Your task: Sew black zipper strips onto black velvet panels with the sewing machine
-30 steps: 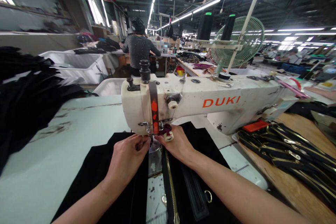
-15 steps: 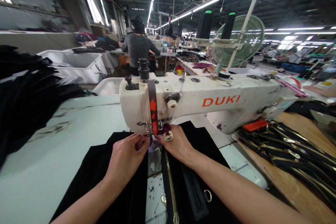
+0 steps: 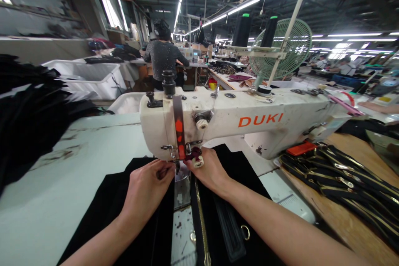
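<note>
Matte black fabric panel (image 3: 162, 232) is what's on the go here, lying flat on the pale green tabletop (image 3: 62, 162) and running right up under the needle (image 3: 178, 167) of a cream-white DUKI sewing machine (image 3: 237, 133). Panel's got a gold-toothed zipper (image 3: 200, 224) running down it toward 6 o'clock from the needle, with a black padded strap (image 3: 229, 232) just beside that and a small metal ring (image 3: 245, 232) next to the strap.

Left hand (image 3: 145, 193) sits around 8 o'clock from the needle, fingers curled in right by it. Right hand (image 3: 207, 170) is around 4 o'clock, fingers bent close under the machine head, next to a small dark red bit (image 3: 195, 153) and a cream ridged wheel (image 3: 197, 162). Both look closed rather than spread, but I can't tell exactly what either one is pinching.

Off at 3 o'clock there's a bundle of black-and-gold zippers (image 3: 339, 178) on a wooden board (image 3: 352, 232), with an orange-red plastic case (image 3: 301, 148) by it. Heap of black cloth (image 3: 28, 116) at 9 o'clock, and a co-worker in a dark speckled sweater (image 3: 162, 56) working away at 12 o'clock.
</note>
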`<state>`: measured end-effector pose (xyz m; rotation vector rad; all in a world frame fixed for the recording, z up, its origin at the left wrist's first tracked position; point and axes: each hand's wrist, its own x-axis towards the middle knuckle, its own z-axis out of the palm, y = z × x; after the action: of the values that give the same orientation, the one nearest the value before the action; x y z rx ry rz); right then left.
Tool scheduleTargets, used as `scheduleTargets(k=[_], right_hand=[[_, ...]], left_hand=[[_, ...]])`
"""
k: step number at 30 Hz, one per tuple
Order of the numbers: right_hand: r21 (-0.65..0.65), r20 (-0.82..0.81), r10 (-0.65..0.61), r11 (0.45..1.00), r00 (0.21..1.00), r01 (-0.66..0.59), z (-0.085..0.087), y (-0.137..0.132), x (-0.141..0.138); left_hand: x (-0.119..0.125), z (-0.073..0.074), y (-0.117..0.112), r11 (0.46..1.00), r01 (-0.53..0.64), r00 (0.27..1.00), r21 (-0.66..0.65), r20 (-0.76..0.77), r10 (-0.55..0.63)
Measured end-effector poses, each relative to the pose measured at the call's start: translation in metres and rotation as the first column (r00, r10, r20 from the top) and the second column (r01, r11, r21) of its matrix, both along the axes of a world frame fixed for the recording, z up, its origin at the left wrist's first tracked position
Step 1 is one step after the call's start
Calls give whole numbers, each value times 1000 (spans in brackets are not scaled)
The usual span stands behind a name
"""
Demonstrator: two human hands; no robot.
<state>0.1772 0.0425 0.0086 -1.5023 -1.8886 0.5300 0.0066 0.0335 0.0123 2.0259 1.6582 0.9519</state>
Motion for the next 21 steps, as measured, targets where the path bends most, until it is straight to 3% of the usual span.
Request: scheduleTargets(k=[21], right_hand=[[12, -12, 113, 993, 993, -113, -4, 0, -3]], left_hand=[[-1, -6, 3, 1000, 21, 1000, -4, -15, -21]])
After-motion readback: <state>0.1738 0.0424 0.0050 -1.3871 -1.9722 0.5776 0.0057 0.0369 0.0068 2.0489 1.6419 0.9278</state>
